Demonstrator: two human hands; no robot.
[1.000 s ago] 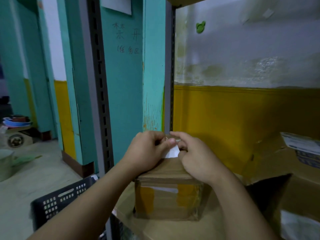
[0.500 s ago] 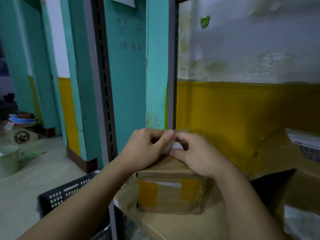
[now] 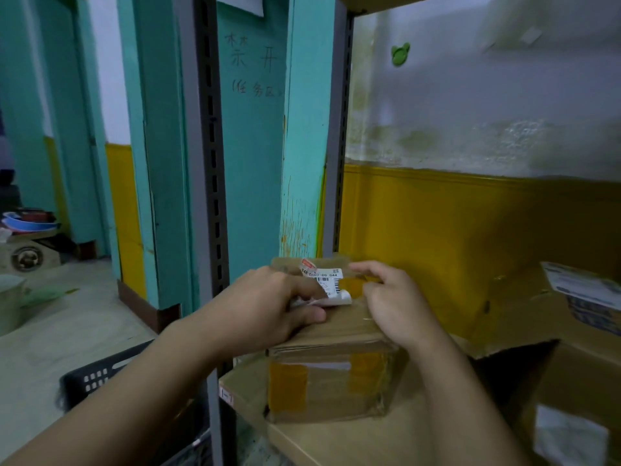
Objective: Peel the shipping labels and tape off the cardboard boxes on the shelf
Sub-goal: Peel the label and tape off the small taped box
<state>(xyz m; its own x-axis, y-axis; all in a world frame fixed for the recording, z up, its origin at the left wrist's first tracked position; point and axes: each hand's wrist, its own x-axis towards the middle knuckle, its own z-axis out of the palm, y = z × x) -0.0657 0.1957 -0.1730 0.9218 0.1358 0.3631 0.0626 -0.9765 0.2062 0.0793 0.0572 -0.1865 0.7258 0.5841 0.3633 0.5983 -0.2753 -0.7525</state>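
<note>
Label (image 3: 324, 284) atop the box (image 3: 329, 381) on the shelf (image 3: 336, 442), covered a moment earlier, showed its near edge lifted, pinched by left hand (image 3: 268, 304). Right hand (image 3: 393, 304) at 3 o'clock, fingers curled; hold unclear. Peel begun.

Hands: two, left hand (image 3: 268, 307) and right hand (image 3: 393, 301). Cardboard boxes: one small box (image 3: 329, 381) near; at right a large box (image 3: 514, 314), maybe two, cannot tell. Shipping labels: three, the curled label (image 3: 327, 284), far-right label (image 3: 584, 290) and near-right label (image 3: 568, 438). Yellow tape patches (image 3: 288, 381) on the small box's near face: two. Slotted uprights (image 3: 211, 163): two. Black crate (image 3: 100, 375): one. Green wall sticker (image 3: 400, 54): one.
</note>
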